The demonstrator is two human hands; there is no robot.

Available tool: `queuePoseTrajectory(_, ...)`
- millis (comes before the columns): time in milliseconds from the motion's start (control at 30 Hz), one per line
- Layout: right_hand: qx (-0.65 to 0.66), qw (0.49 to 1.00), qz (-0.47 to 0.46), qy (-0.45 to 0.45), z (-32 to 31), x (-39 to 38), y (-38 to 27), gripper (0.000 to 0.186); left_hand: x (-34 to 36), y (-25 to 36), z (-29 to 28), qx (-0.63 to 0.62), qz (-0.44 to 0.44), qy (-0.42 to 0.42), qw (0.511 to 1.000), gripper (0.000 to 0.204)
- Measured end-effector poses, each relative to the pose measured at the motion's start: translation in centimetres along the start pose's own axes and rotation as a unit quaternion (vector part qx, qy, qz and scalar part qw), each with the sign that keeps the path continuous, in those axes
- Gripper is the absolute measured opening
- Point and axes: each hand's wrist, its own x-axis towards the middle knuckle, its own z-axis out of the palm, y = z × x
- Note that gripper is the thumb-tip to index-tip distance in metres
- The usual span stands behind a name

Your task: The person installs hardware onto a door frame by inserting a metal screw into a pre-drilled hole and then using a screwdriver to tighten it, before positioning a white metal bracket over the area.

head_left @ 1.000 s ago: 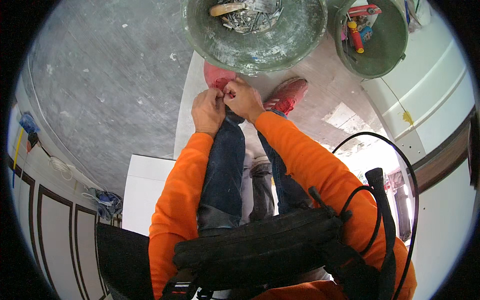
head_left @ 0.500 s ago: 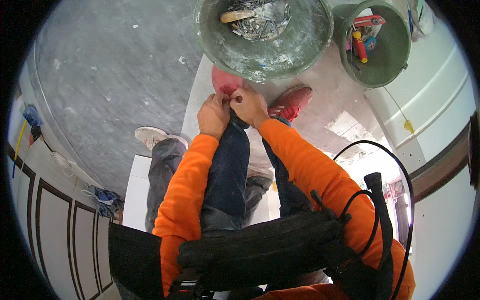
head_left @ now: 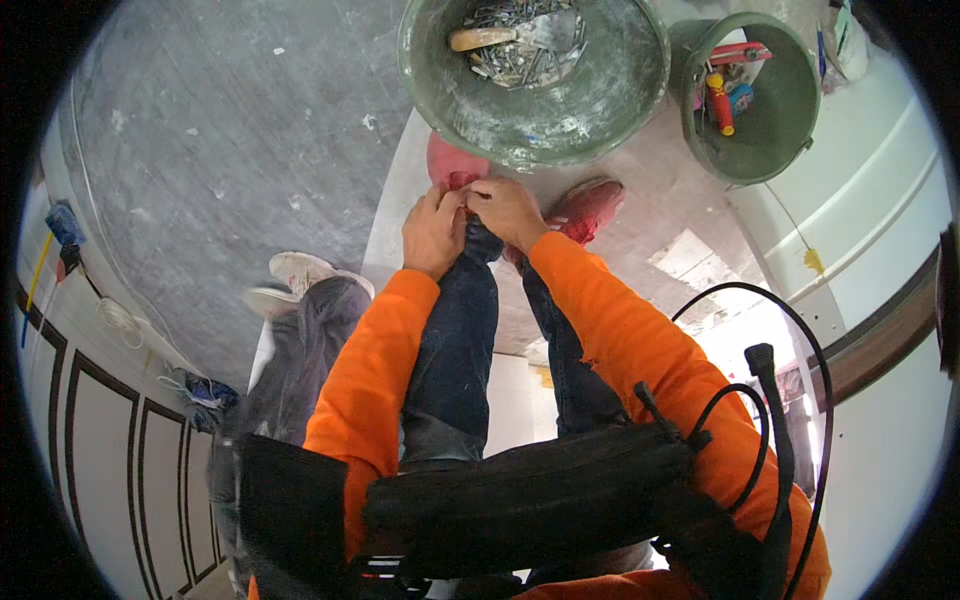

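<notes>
My left hand point(head_left: 433, 234) and my right hand point(head_left: 507, 212) meet over the top of my left red shoe point(head_left: 453, 160). Both are closed, fingertips pinching at the red shoelace, though the fingers mostly cover it. My other red shoe point(head_left: 590, 208) rests on the floor to the right. Dark jeans point(head_left: 450, 345) cover my legs between the orange sleeves. Just beyond the laced shoe stands a large green tub point(head_left: 530, 140). Inside it lie a scraper with a wooden handle point(head_left: 482, 39) and many small metal pieces.
A smaller green bucket point(head_left: 765, 155) at the right holds a yellow-and-red tool point(head_left: 719, 104) and a red-handled tool point(head_left: 738, 52). Another person's grey trousers point(head_left: 325, 335) and pale shoe point(head_left: 300, 270) are close on my left. A black cable point(head_left: 822, 400) loops at my right.
The other person's leg behind mine has gone from between my legs; both their feet now show at the left. My fingers have shifted slightly at the shoe.
</notes>
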Motion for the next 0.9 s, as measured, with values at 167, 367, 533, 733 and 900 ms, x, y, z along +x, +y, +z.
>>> queuePoseTrajectory(167, -0.005, 0.998, -0.031, -0.054, -0.6, 1.0, 0.4, 0.027, -0.3, -0.4, 0.1, -0.039, 0.003, 0.046, 0.998, 0.019)
queuePoseTrajectory(367, 0.005, 0.999, -0.035, -0.009, -0.1, 0.7, -0.2, 0.025, -0.8, -1.0, 0.0, -0.101, -0.138, 0.017, 0.985, 0.020)
queuePoseTrajectory(533, -0.082, 0.996, -0.005, 0.018, 0.6, 0.2, -1.2, 0.024, 0.1, -1.7, -1.1, -0.104, -0.215, -0.076, 0.968, 0.025)
queuePoseTrajectory(733, -0.011, 0.998, -0.049, 0.034, 0.9, 0.7, 0.0, 0.026, 0.5, -1.6, -1.2, -0.196, -0.303, -0.086, 0.928, 0.027)
queuePoseTrajectory(900, 0.005, 0.996, -0.091, 0.021, 0.5, 0.4, -0.3, 0.021, -1.1, -2.2, 0.3, -0.413, -0.379, -0.036, 0.828, 0.021)
